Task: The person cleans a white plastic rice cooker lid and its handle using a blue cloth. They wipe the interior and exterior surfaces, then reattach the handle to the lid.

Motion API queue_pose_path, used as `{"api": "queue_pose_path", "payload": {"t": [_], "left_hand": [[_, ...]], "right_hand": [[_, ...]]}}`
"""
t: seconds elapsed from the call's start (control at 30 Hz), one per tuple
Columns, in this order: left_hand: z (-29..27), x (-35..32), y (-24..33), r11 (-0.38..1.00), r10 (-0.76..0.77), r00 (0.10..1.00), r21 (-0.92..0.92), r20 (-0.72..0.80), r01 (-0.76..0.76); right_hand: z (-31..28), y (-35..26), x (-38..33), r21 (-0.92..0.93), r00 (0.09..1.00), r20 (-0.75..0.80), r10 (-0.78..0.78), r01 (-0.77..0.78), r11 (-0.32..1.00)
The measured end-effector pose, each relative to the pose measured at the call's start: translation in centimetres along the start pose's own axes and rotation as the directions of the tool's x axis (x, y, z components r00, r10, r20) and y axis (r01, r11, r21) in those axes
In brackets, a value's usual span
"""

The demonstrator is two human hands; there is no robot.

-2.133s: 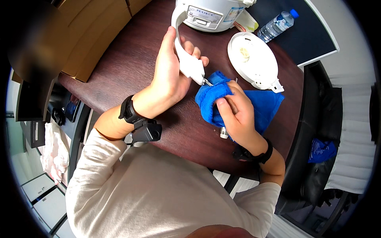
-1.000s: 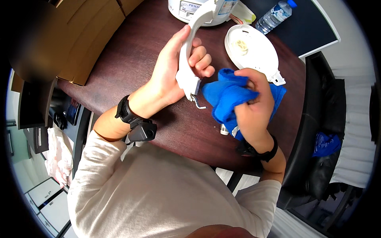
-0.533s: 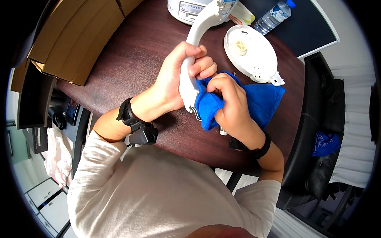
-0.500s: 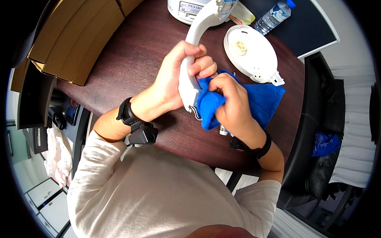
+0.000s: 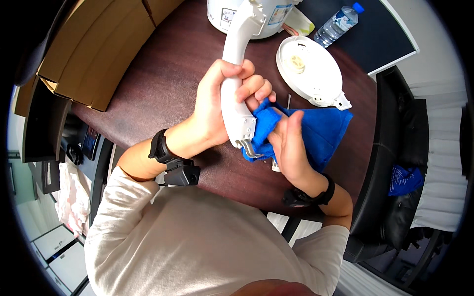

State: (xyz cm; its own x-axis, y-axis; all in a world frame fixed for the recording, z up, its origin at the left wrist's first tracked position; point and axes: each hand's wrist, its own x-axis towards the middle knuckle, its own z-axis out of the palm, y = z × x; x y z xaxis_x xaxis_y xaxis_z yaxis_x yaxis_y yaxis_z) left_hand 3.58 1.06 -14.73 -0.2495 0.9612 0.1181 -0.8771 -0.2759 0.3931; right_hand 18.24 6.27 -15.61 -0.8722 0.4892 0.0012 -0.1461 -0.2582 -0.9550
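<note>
The left hand [image 5: 217, 106] is wrapped around a long white handle [image 5: 236, 84], fingers curled tight on its middle. The handle's long axis runs from the cooker [image 5: 247, 15] at the top down toward the chest, its metal-tipped lower end just right of the left palm. That end is met by a blue cloth [image 5: 316, 133], pressed against it by the right hand [image 5: 289, 143], fingers nearly straight and together. Both are held above the desk [image 5: 163, 79].

The white appliance [image 5: 256, 17] is cut off by the top edge. The right hand [image 5: 289, 143] covers part of the blue cloth [image 5: 321, 130]. The left hand [image 5: 217, 106] hides the white handle's [image 5: 236, 89] midsection.
</note>
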Motion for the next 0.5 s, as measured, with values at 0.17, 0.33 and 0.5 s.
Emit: {"api": "queue_pose_path", "payload": {"t": [0.17,0.33,0.5], "left_hand": [[0.3,-0.2,-0.4,0.998,-0.013,0.999,-0.061,0.041,0.015],[0.7,-0.5,-0.3,0.995,-0.011,1.0,-0.094,0.026,0.013],[1.0,-0.8,1.8,0.825,-0.085,0.996,0.56,-0.014,0.078]], "right_hand": [[0.4,0.1,0.3,0.08,0.985,-0.139,0.102,-0.091,0.993],[-0.2,-0.9,0.7,0.142,0.966,-0.225,0.127,-0.097,0.985],[-3.1,-2.6,0.5,-0.176,0.95,-0.301,-0.08,0.027,0.984]]}}
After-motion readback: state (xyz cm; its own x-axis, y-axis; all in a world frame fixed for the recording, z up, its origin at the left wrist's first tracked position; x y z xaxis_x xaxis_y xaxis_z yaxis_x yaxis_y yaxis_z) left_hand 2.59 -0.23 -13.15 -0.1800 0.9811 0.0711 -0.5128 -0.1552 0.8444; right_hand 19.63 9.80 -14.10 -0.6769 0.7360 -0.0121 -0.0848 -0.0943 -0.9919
